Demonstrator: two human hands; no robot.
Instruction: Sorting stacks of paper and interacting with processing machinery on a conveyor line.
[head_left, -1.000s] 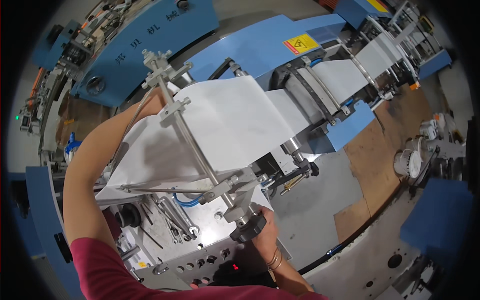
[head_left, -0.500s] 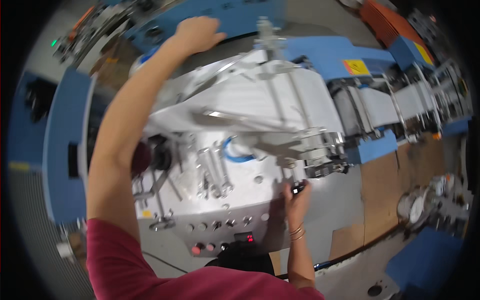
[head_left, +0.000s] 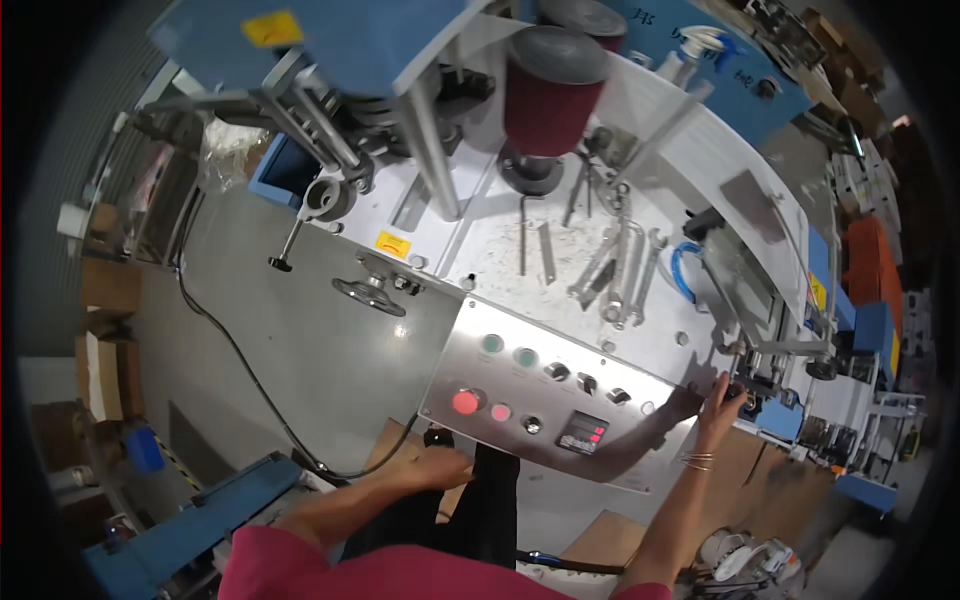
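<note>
At the right end of the steel machine table, my right hand [head_left: 716, 412] is closed around a black knob [head_left: 738, 391], partly hidden by the fingers. My left hand [head_left: 440, 468] hangs low by the near left edge of the control panel [head_left: 470, 345], in front of my dark trousers. Its fingers are curled and mostly turned out of sight; whether they hold anything is hidden. A small black fitting [head_left: 437, 437] shows just beyond that hand. On the panel are a red button [head_left: 465, 402], several smaller buttons and switches, and a lit red display [head_left: 583, 432].
Several wrenches [head_left: 630, 270] and hex keys lie on the steel top [head_left: 490, 250], with a blue tube coil [head_left: 686, 270] beside them. Dark red rollers [head_left: 550, 100] stand beyond. A handwheel [head_left: 368, 290] juts from the front. A black cable [head_left: 250, 375] crosses the floor.
My view has swung left. My left arm, before stretched far over the machine with the hand off the table, is now drawn back low beside the panel. The right hand stays at the black knob.
</note>
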